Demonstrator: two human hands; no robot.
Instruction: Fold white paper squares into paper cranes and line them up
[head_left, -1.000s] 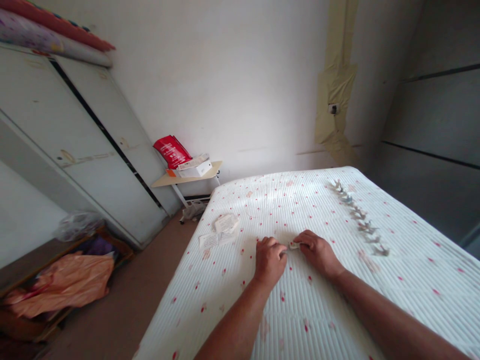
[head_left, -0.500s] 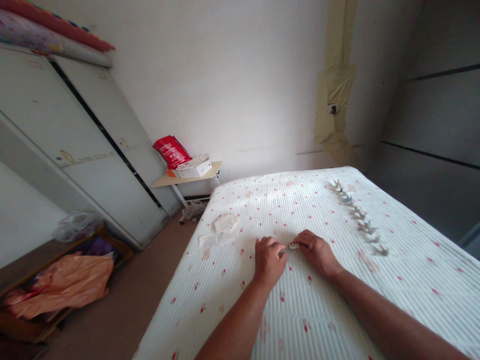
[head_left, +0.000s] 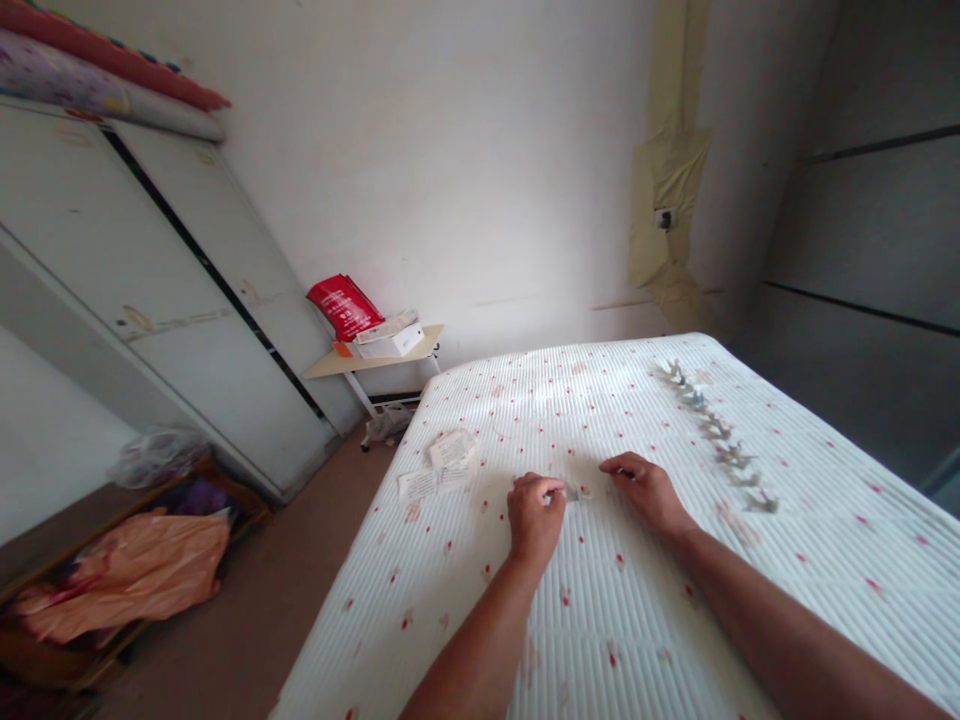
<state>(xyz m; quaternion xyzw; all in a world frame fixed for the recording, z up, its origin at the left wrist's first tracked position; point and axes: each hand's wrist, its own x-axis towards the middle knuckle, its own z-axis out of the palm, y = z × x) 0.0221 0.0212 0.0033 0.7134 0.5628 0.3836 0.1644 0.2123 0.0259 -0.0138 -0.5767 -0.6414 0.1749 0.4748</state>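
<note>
The hands are apart above the bed (head_left: 570,640). The left hand (head_left: 536,512) pinches one end of a small piece of paper (head_left: 579,493), which lies between the hands. The right hand (head_left: 646,490) is clear of it, fingers loosely parted. Paper slips (head_left: 452,447) lie left; a row of paper birds (head_left: 717,428) lies right.
</note>
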